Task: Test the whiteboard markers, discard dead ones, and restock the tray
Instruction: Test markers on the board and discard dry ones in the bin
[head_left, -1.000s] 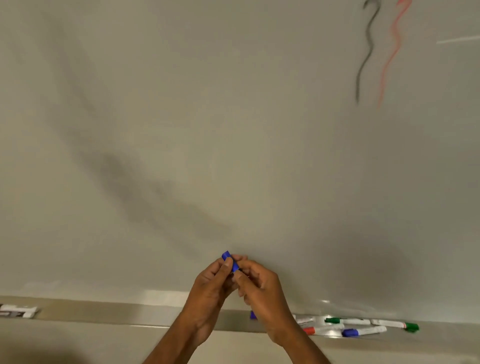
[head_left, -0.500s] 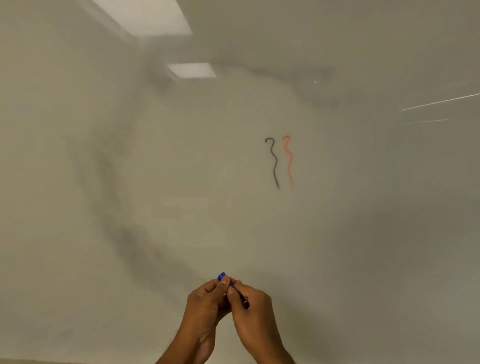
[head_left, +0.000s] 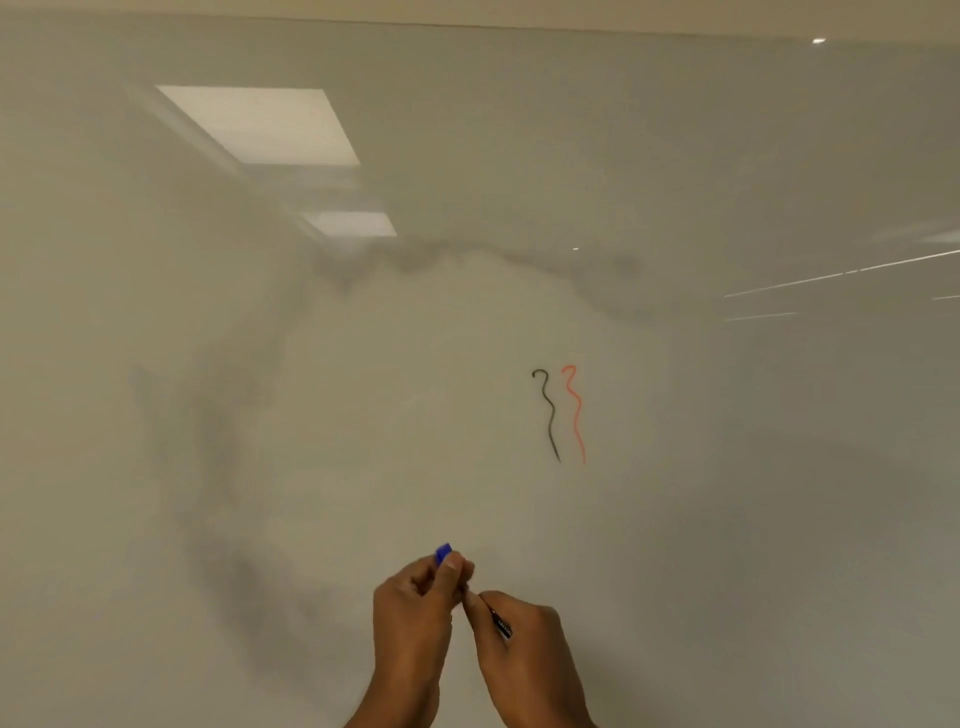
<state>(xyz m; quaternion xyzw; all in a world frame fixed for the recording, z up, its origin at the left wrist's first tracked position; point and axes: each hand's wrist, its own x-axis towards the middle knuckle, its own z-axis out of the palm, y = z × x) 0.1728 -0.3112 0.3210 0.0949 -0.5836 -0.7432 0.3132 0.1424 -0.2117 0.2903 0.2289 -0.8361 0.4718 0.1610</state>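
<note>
Pinching the blue cap (head_left: 444, 553) in raised left hand (head_left: 413, 613), gripping the marker (head_left: 502, 625) in curled right hand (head_left: 524, 654) just beside.

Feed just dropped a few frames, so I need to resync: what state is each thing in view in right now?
left hand: pinches the blue cap.
right hand: grips the marker barrel.
blue cap: on or off the barrel cannot be told; fingers hide the joint.
whiteboard: smudged grey, marked with a black squiggle and a red squiggle.
</note>
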